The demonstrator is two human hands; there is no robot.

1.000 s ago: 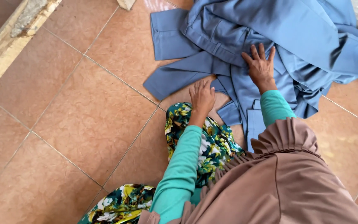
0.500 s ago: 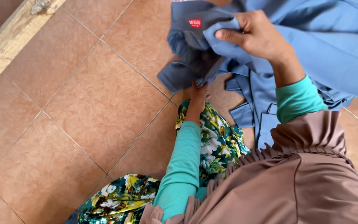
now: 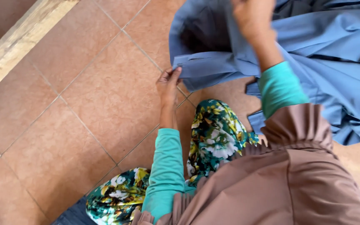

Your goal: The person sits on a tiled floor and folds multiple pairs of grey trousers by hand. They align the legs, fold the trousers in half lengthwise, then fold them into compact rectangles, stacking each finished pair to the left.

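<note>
Floor-level blue garment between hands.

Terracotta tiled floor beside what seems a wooden beam.

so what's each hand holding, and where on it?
Left hand pinches the blue garment at its lower folded edge; right hand grips it higher up.

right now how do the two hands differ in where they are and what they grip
The left hand is low near the tiled floor, its fingers pinching the lower edge of the blue garment; the right hand is raised at the top of the view, gripping the garment higher up. The left hand shows whole; the right is partly cut off by the frame. Both have teal sleeves and hold the same blue cloth.
</note>
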